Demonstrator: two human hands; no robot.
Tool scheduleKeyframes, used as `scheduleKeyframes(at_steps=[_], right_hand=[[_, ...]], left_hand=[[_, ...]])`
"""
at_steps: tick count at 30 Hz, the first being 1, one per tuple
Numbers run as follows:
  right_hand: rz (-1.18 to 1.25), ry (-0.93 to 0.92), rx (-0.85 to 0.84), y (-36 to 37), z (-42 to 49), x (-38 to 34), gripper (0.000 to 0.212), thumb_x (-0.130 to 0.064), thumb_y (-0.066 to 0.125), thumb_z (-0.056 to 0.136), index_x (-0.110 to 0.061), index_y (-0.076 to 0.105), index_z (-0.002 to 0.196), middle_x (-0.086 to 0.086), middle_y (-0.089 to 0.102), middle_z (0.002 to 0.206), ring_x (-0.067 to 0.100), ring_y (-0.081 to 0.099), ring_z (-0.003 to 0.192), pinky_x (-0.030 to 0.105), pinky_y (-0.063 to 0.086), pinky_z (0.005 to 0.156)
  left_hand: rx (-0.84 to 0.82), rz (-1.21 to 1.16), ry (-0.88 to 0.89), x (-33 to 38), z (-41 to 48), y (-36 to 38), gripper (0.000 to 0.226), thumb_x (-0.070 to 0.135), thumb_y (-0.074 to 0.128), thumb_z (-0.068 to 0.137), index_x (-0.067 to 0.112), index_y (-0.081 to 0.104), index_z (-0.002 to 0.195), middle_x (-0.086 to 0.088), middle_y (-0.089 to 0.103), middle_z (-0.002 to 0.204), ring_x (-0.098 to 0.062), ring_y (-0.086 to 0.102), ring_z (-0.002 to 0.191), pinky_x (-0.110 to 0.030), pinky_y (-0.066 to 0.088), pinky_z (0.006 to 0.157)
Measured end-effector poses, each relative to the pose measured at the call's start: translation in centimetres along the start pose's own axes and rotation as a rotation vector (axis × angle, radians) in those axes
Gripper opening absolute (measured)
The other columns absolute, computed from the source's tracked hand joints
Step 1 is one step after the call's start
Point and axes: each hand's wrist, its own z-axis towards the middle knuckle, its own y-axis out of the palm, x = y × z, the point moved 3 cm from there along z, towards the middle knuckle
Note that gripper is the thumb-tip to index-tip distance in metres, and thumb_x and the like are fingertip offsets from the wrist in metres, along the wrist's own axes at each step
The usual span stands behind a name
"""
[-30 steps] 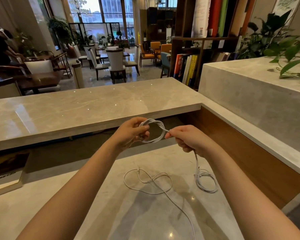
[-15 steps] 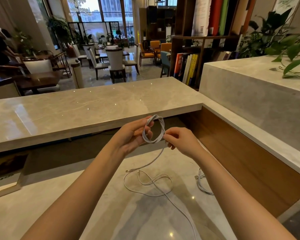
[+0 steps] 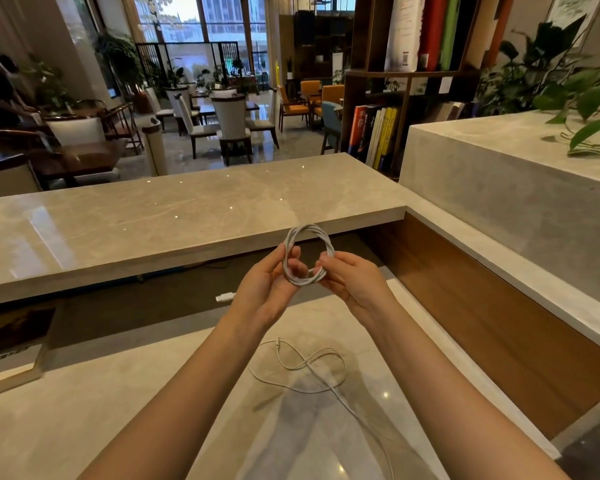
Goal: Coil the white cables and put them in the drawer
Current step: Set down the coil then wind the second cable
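"While you have the head view up, where is the cable relative to the lower marble counter point(image 3: 118, 410)?"

"I see one coiled white cable point(image 3: 309, 229) held in the air above that counter's far edge. My left hand point(image 3: 267, 289) pinches the ring's left side between thumb and fingers. My right hand point(image 3: 354, 282) pinches its lower right side with curled fingers. A second white cable point(image 3: 307, 365) lies loose on the counter, nearer me than the hands, in a figure-eight loop with its tail running toward the near edge."

"Any containers?"

"A wooden bookshelf point(image 3: 409, 74) stands beyond the counter, to the right. Its lower compartment holds upright books point(image 3: 378, 133) with red, white and yellow spines, and its upper one holds taller volumes. A small white plug point(image 3: 225, 297) shows just left of my left wrist, over the counter's far edge; I cannot tell which cable it belongs to."
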Motion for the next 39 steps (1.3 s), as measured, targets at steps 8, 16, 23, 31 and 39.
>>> scheduleKeyframes(at_steps=[8,16,23,31,39], right_hand=[[-0.02,0.013,0.216,-1.1,-0.1,0.2,0.014,-0.008,0.064,0.087,-0.002,0.067,0.099,0.014,0.069,0.085,0.018,0.068,0.074,0.021,0.058,0.063],[-0.084,-0.021,0.388,-1.3,-0.5,0.7,0.021,-0.013,0.069,0.083,-0.008,0.068,0.103,0.008,0.07,0.09,0.018,0.067,0.083,0.022,0.054,0.063],[-0.009,0.114,0.422,-1.2,-0.8,2.2,0.015,-0.01,0.071,0.08,-0.005,0.068,0.094,0.009,0.069,0.082,0.015,0.066,0.07,0.025,0.056,0.063],[0.046,0.212,0.446,-2.2,-0.5,2.9,0.009,-0.01,0.072,0.079,-0.003,0.066,0.079,0.013,0.07,0.078,0.017,0.066,0.062,0.021,0.054,0.053],[0.042,0.192,0.454,-2.3,-0.4,2.7,0.007,-0.011,0.071,0.08,-0.005,0.067,0.081,0.011,0.07,0.08,0.016,0.066,0.063,0.02,0.054,0.054]], left_hand=[[0.154,0.738,0.388,-0.2,-1.1,-1.3,0.027,0.015,0.067,0.082,0.012,0.057,0.107,-0.006,0.059,0.091,-0.02,0.06,0.085,-0.03,0.055,0.077],[0.479,0.947,0.326,-2.4,-0.3,-2.6,0.047,0.036,0.072,0.078,0.011,0.05,0.112,-0.007,0.06,0.101,-0.022,0.062,0.096,-0.04,0.055,0.087],[0.464,0.615,0.33,-2.7,0.8,-1.7,0.046,-0.008,0.055,0.086,0.001,0.04,0.129,-0.015,0.053,0.122,-0.022,0.061,0.101,-0.031,0.05,0.088],[0.411,0.477,0.038,-3.4,1.5,-1.6,0.021,-0.011,0.036,0.093,-0.001,0.054,0.097,-0.012,0.063,0.091,-0.024,0.063,0.097,-0.039,0.053,0.076],[0.367,0.504,-0.05,-3.5,1.7,-1.5,0.02,-0.001,0.035,0.096,-0.001,0.051,0.109,-0.015,0.064,0.086,-0.026,0.064,0.079,-0.043,0.051,0.083]])
